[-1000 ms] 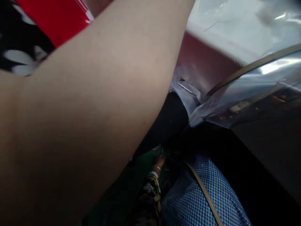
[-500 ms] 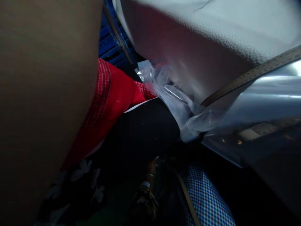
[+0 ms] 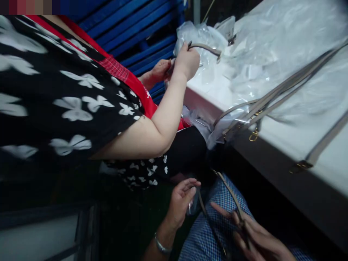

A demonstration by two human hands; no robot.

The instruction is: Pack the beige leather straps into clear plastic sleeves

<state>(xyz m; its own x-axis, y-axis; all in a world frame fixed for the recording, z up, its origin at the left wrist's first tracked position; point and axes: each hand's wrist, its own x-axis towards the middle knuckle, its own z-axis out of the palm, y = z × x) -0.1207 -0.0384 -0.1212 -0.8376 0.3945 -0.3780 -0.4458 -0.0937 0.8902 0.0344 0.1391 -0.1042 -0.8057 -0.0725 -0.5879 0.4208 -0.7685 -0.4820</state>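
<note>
My left hand, with a silver bracelet at its wrist, is low in the middle of the head view. Its thumb and fingers are drawn together beside a thin strap and a bit of clear plastic; what they pinch is unclear. At the lower right, my right hand grips a tan strap with gold-coloured metal parts, its index finger stretched out. The strap hangs over blue checked cloth. More tan straps with gold clasps lie across the white tabletop.
Close on the left is a person in a butterfly-print top and red apron, whose hands hold a short strap at the table's corner. Clear plastic bags cover much of the table. Blue slatted crates stand behind.
The large blurred shape at left has gone, and the person's top and arms now show. The view takes in more of the table. Both my hands are now visible with the strap.
</note>
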